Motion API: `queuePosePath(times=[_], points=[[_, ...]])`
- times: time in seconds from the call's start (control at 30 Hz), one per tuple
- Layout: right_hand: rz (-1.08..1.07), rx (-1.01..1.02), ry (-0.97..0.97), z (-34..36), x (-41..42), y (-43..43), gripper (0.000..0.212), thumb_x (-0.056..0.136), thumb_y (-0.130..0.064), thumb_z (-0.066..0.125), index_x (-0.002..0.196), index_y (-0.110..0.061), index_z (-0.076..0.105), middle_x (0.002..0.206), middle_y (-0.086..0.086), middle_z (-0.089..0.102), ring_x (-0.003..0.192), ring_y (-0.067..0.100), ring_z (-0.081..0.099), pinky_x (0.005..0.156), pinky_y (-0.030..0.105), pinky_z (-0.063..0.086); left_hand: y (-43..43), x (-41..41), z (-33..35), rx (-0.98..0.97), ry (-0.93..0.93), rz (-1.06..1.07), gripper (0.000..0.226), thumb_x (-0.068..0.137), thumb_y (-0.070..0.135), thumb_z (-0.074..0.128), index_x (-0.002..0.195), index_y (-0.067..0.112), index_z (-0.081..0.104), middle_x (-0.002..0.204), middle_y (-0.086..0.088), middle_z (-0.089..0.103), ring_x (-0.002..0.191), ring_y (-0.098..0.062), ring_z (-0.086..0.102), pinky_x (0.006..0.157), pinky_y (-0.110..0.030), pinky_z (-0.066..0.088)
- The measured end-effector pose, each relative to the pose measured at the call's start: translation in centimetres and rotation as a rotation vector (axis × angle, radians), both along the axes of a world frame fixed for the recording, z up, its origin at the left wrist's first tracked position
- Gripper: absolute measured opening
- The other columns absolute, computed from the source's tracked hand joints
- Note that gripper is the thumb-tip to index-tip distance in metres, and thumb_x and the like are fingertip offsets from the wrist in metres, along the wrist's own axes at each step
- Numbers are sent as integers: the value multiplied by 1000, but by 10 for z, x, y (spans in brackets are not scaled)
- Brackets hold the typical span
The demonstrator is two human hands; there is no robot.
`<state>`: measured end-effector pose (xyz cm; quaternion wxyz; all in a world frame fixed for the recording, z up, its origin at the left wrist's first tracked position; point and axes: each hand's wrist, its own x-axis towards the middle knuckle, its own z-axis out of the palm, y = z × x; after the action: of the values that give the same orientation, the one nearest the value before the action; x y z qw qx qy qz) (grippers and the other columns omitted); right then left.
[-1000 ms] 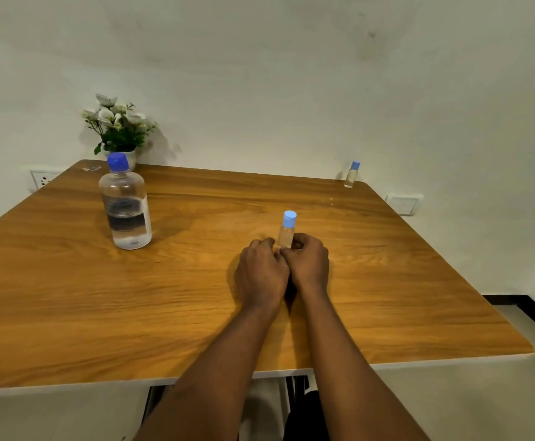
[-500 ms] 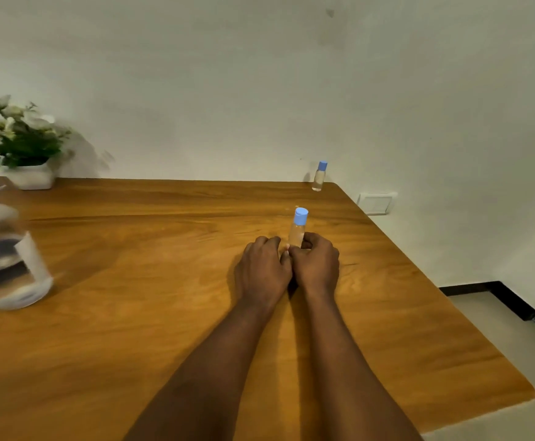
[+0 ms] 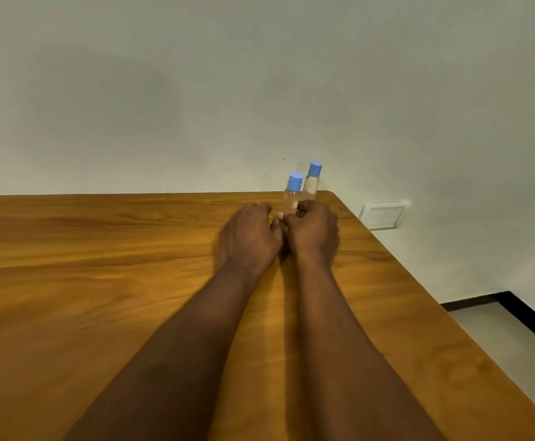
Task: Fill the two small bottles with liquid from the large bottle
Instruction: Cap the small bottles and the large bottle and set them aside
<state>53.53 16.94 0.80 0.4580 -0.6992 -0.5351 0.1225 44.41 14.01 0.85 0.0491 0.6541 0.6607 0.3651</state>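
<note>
The right hand (image 3: 313, 232) is curled, with its fingers closed round the lower part of the near bottle (image 3: 292, 198). The bottle is kept upright and its base is hidden behind the hands. The left hand (image 3: 248, 237) is curled just beside it; contact with the bottle cannot be determined because of blur. The far bottle (image 3: 311, 186) is located just behind, at the far right corner of the surface (image 3: 100, 281), near the wall (image 3: 259, 90). Both bottles are blue-capped. A white plate (image 3: 383, 214) is mounted on the wall beyond the corner.
</note>
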Motion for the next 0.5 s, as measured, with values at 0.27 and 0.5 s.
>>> queuePosePath(times=[0.27, 0.5], points=[[-28, 4, -44, -7, -9, 65, 20, 83, -30, 70, 98, -17, 70, 97, 5, 68, 86, 24, 65, 65, 28, 43, 61, -1, -5, 27, 34, 5, 32, 96, 34, 48, 110, 12, 67, 108, -7, 66, 97, -24, 62, 74, -34, 49], [-34, -9, -68, -6, -6, 71, 22, 82, -29, 71, 97, -13, 68, 98, 8, 67, 90, 27, 65, 67, 30, 45, 68, 1, -5, 13, 36, 5, 32, 94, 33, 51, 110, 11, 68, 110, -7, 67, 102, -26, 61, 79, -35, 50]])
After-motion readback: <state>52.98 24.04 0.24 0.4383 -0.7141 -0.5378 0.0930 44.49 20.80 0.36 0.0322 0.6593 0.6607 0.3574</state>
